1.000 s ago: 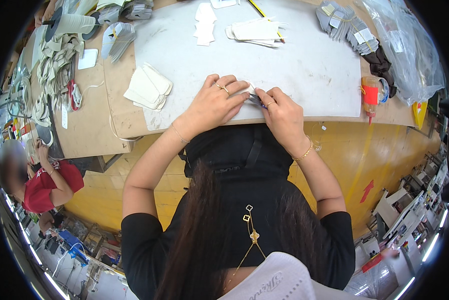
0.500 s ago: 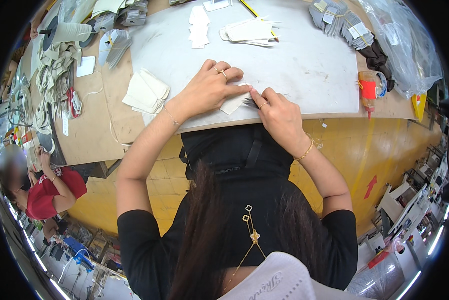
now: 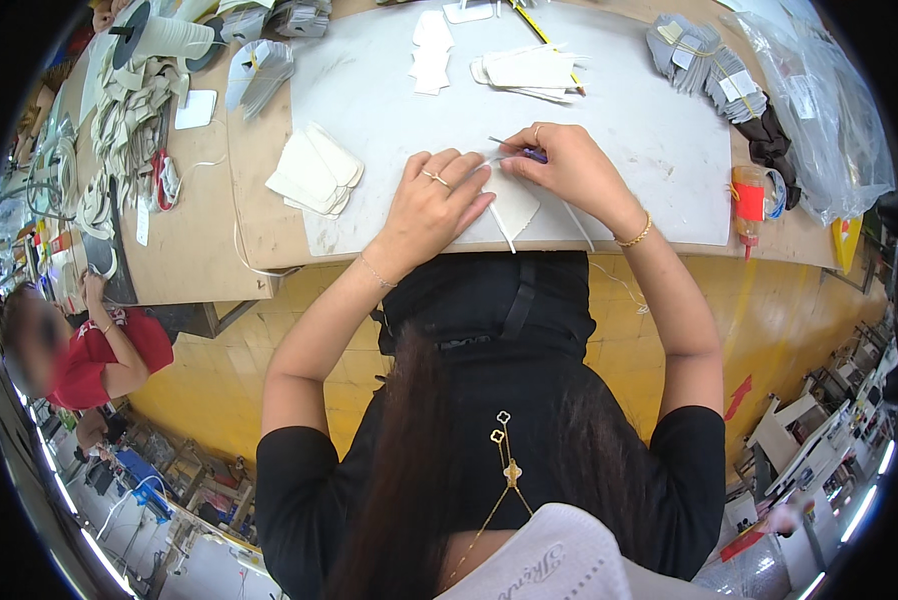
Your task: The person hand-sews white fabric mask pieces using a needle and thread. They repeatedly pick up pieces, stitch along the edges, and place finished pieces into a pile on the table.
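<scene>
Head view: the left hand (image 3: 431, 205) lies flat, fingers spread, pressing a pale cut piece (image 3: 514, 203) down on the grey mat (image 3: 389, 100) at the near edge of the bench (image 3: 194, 250). The right hand (image 3: 567, 168) is curled, fingertips pinched on a small purple tool (image 3: 535, 155) at the piece's upper edge; a thin white strip (image 3: 502, 228) runs from under the hands toward the bench edge. I cannot tell whether the tool's tip touches the piece

To do this step well, I judge the left palm should hold the piece dead still while the right guides the tool along the edge in short strokes, with the strip kept from slipping off the bench

A stack of like pieces (image 3: 314, 170) sits just left of the hands, more pieces (image 3: 529, 72) beyond them, grey bundles (image 3: 704, 65) far right, an orange bottle (image 3: 747, 200) right of the mat
</scene>
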A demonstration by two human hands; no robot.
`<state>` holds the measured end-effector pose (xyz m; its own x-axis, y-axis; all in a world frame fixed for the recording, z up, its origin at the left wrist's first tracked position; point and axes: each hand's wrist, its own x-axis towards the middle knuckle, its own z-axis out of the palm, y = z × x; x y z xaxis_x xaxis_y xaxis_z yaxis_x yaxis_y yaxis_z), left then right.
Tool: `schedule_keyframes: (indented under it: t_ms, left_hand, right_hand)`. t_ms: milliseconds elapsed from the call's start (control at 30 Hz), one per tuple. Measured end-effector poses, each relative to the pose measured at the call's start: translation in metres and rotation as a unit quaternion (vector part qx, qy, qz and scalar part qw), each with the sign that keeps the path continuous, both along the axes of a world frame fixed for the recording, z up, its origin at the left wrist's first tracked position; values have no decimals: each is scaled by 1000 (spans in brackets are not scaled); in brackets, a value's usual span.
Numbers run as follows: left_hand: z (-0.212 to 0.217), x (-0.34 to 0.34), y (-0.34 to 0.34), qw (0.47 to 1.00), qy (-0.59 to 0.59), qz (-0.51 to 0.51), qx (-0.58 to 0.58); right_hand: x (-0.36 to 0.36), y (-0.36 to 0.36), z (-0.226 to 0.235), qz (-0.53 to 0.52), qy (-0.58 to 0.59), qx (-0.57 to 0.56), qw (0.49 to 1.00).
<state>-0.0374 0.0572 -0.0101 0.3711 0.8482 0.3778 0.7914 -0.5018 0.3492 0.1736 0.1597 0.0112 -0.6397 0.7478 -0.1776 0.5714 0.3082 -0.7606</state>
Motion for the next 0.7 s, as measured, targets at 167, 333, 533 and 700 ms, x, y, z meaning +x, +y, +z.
schedule_keyframes:
  t_ms: [167, 333, 533, 700]
  left_hand:
    - [1, 0, 5, 999, 7, -43, 11]
    - [2, -1, 6, 999, 26, -34, 14]
    - [-2, -2, 7, 999, 23, -27, 17]
    - [-2, -2, 5, 999, 38, -20, 2]
  right_hand:
    - [-3, -16, 3, -50, -5, 22, 999]
    - [6, -56, 5, -68, -24, 164, 984]
    - [16, -74, 0, -21, -45, 294, 955]
    - [18, -76, -4, -6, -57, 323, 945]
